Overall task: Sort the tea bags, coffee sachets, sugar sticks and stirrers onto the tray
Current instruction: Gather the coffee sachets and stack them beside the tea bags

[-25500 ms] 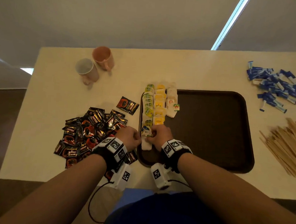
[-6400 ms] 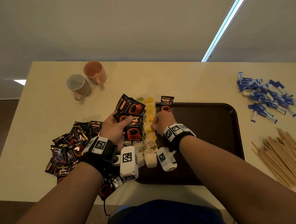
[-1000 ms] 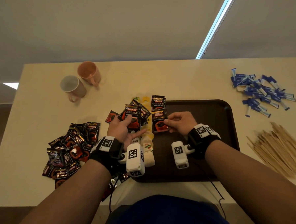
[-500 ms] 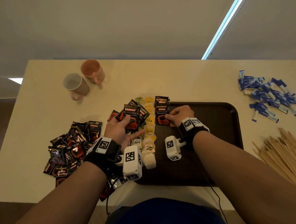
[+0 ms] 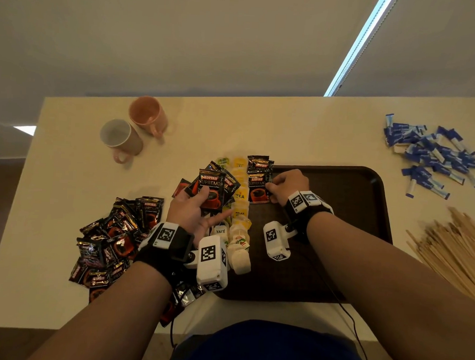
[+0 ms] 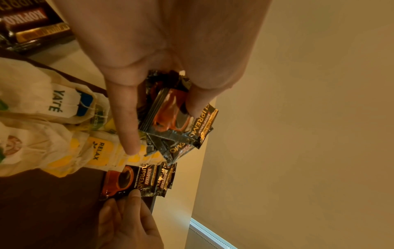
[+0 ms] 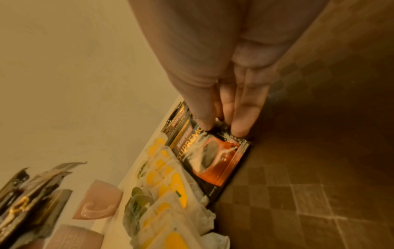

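My left hand (image 5: 202, 205) grips a fan of black Kopiko coffee sachets (image 5: 211, 188) above the tray's left edge; in the left wrist view the thumb (image 6: 125, 118) and fingers clamp those sachets (image 6: 170, 114). My right hand (image 5: 281, 186) pinches the right edge of one coffee sachet (image 5: 257, 193) that lies on the brown tray (image 5: 339, 212), overlapping two others behind it. In the right wrist view, fingertips (image 7: 238, 129) sit on that sachet (image 7: 211, 160). A row of tea bags (image 5: 240, 215) runs along the tray's left side.
A heap of loose coffee sachets (image 5: 115, 236) lies left of the tray. Blue sugar sticks (image 5: 433, 157) are at the far right, wooden stirrers (image 5: 453, 246) nearer on the right. Two mugs (image 5: 120, 136) (image 5: 148, 118) stand at the back left.
My right hand carried a sachet from mid-tray up to the far left, laying it over the earlier ones. The left hand stays put with its fan.
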The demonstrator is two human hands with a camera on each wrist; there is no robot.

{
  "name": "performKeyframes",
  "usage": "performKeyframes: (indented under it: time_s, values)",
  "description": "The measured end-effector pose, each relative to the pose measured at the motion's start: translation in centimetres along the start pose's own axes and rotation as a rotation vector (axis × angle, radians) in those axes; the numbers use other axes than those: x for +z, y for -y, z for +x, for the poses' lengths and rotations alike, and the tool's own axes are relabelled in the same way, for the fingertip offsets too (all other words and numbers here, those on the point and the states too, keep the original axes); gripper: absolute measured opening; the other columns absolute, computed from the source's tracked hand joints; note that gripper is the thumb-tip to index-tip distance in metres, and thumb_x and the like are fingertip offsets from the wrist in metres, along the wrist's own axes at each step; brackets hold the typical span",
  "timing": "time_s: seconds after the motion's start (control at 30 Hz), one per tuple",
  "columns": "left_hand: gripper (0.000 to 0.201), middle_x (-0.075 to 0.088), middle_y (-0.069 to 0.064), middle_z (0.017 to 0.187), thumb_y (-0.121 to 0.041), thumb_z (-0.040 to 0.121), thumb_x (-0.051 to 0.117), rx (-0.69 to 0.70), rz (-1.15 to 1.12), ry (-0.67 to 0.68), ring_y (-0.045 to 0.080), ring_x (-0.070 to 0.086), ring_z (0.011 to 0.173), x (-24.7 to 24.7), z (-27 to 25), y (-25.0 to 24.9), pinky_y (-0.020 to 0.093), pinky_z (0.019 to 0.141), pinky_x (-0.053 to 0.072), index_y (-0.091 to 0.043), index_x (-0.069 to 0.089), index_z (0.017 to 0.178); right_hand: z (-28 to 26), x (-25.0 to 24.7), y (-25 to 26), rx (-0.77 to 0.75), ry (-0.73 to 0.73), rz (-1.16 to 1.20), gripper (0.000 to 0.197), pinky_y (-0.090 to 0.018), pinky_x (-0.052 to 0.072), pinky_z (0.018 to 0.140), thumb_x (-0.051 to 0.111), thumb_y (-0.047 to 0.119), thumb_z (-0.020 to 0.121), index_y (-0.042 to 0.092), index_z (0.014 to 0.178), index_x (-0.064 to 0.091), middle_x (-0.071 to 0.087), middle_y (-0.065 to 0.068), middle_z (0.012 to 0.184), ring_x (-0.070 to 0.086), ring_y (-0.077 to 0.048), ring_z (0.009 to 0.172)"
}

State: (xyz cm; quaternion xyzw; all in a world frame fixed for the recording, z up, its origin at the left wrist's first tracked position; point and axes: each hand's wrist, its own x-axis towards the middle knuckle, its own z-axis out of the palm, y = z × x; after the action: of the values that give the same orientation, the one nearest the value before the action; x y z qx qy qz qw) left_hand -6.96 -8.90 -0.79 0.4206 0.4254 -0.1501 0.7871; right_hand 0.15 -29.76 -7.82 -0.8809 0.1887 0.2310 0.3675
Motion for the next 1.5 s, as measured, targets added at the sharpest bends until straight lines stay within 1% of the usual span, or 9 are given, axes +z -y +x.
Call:
performKeyframes:
  time_s: [0.33,0.53,0.7,0.83,0.93,1.13,1.3,1.4,1.5]
  values:
    - [0.014,0.059,0.019,0.124,-0.01,0.101,0.053,0.008,0.019,-0.013,0.043,0.057,0.111,-0.1,0.2,0.0,0.051,0.06,0.061,-0.012,0.062,0.111,-0.1,-0.4,0.4,-0.052,0.011,-0.041,0.015,-0.039,0.058,0.085,0.072,0.024,0.088,0.011,0.096,0.075,0.073,-0.005,0.092,0.07,-0.02,0.085]
    - [0.015,0.061,0.019,0.123,-0.01,0.101,0.053,0.01,0.019,-0.008,0.044,0.057,0.113,-0.1,0.4,0.1,0.055,0.063,0.061,-0.012,0.061,0.113,-0.6,-0.9,0.5,-0.047,-0.002,-0.077,0.024,-0.033,0.055,0.089,0.07,0.029,0.089,0.009,0.103,0.074,0.073,-0.006,0.099,0.068,-0.019,0.093]
    - [0.016,0.06,0.02,0.128,-0.013,0.1,0.055,-0.017,0.05,0.017,0.044,0.056,0.117,0.3,0.5,0.0,0.067,0.078,0.054,-0.013,0.06,0.115,-2.1,-1.3,1.4,-0.131,-0.074,-0.029,0.035,-0.03,0.052,0.075,0.063,0.038,0.093,0.006,0.082,0.074,0.072,-0.009,0.083,0.065,-0.018,0.077]
    - [0.022,0.064,0.022,0.124,-0.014,0.098,0.059,0.034,0.093,-0.01,0.037,0.063,0.109,1.1,0.4,0.1,0.053,0.074,0.059,-0.007,0.059,0.119,-4.4,-1.4,3.5,-0.293,0.007,0.113,0.054,-0.022,0.042,0.059,0.063,0.053,0.087,0.002,0.071,0.068,0.065,-0.009,0.064,0.055,-0.01,0.056]
    - [0.03,0.067,0.022,0.12,-0.011,0.095,0.063,0.062,0.099,-0.014,0.033,0.067,0.105,1.7,0.0,0.2,0.044,0.072,0.058,-0.002,0.059,0.124,-5.9,-1.2,4.6,-0.338,0.11,0.114,0.064,-0.03,0.047,0.057,0.07,0.064,0.074,0.001,0.072,0.068,0.067,-0.012,0.067,0.055,-0.011,0.057]
    - [0.041,0.065,0.024,0.121,-0.01,0.089,0.069,0.072,0.172,0.062,0.034,0.069,0.101,1.6,-0.8,0.2,0.048,0.074,0.06,-0.003,0.055,0.128,-6.6,-1.5,4.7,-0.322,0.153,0.148,0.039,-0.041,0.06,0.07,0.085,0.045,0.068,0.01,0.074,0.07,0.072,-0.005,0.073,0.067,-0.018,0.068]
    - [0.018,0.069,0.02,0.107,-0.016,0.098,0.057,0.018,0.117,0.156,0.033,0.072,0.089,1.7,-0.8,0.3,0.051,0.073,0.058,-0.008,0.059,0.115,-7.0,-1.6,4.2,-0.233,0.178,0.232,0.028,-0.043,0.061,0.073,0.086,0.032,0.072,0.01,0.08,0.07,0.071,-0.003,0.076,0.066,-0.017,0.068]
    - [0.013,0.069,0.022,0.107,-0.011,0.101,0.051,-0.004,0.116,0.165,0.036,0.07,0.093,1.8,-0.7,0.2,0.054,0.081,0.056,-0.009,0.06,0.11,-7.1,-1.9,3.9,-0.231,0.176,0.278,0.025,-0.046,0.061,0.072,0.084,0.025,0.075,0.01,0.084,0.067,0.071,-0.007,0.077,0.071,-0.029,0.074]
    - [0.021,0.068,0.024,0.11,-0.003,0.099,0.051,-0.002,0.152,0.153,0.036,0.071,0.093,1.8,-0.7,0.0,0.047,0.068,0.061,-0.006,0.058,0.119,-7.1,-2.0,3.7,-0.22,0.18,0.34,0.022,-0.045,0.06,0.07,0.082,0.017,0.077,0.009,0.087,0.064,0.068,-0.009,0.075,0.069,-0.032,0.07]
